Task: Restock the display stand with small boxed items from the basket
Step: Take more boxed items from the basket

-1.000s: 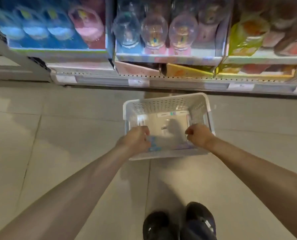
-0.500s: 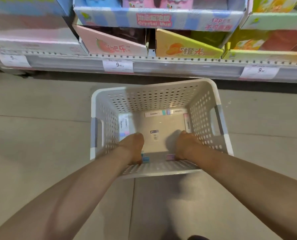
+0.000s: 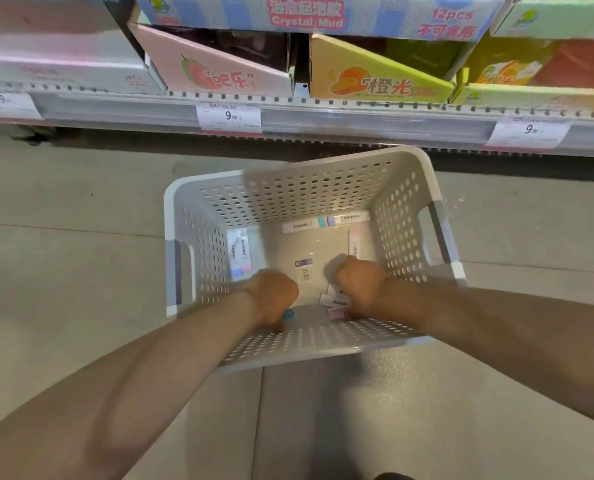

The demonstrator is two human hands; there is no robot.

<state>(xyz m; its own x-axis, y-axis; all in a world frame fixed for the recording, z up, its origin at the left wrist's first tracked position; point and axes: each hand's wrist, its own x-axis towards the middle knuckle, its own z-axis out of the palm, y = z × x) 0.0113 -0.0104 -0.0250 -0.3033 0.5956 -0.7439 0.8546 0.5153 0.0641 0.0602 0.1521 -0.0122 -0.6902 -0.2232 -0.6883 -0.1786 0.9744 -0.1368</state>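
Note:
A white perforated basket (image 3: 309, 192) stands on the floor below the shelf. Small flat boxes lie on its bottom: two along the far wall (image 3: 323, 223), one by the left wall (image 3: 240, 251), one in the middle (image 3: 304, 268). Both my hands are down inside, at the near wall. My left hand (image 3: 273, 296) is curled over a small box with a blue end (image 3: 288, 315) that pokes out beneath it. Under the curled fingers of my right hand (image 3: 361, 284) lie a pink-ended box (image 3: 337, 312) and a white one (image 3: 335, 300). My fingertips are hidden.
The shelf edge (image 3: 323, 112) carries price tags (image 3: 231, 116). On it stand open display cartons: a pink one (image 3: 219, 64), an orange one (image 3: 375, 77) and a blue "Crystal Mud" one (image 3: 316, 15) above. Grey floor tiles (image 3: 63, 271) surround the basket.
The view has dropped closer to the basket and the upper shelf has left the frame. Both hands have sunk from the near rim to the basket's bottom.

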